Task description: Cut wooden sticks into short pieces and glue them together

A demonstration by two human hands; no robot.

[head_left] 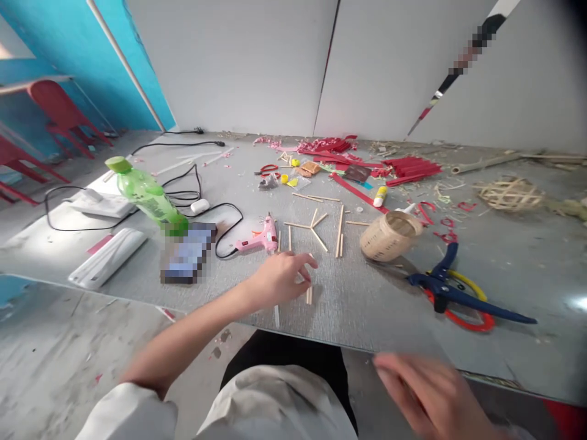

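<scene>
My left hand (pixel 287 278) hovers low over the grey table, fingers curved and thumb apart from the index finger, with no held thing visible. Just beside its thumb lie short wooden sticks (pixel 309 296). Past the fingertips, more thin sticks (pixel 313 228) form a branching shape, and longer ones (pixel 340 231) lie to its right. A pink glue gun (pixel 259 238) rests behind the left hand, its nozzle end pointing away. My right hand (pixel 424 391) is blurred by motion at the table's front edge; its fingers are too smeared to read.
A woven bamboo cup (pixel 389 236) and a blue-handled cutter (pixel 452 294) beside rings of tape stand right. On the left are a green bottle (pixel 149 198), a phone (pixel 189 253), a white case (pixel 107 258) and black cables. Red strips (pixel 413 169) and scraps lie along the wall.
</scene>
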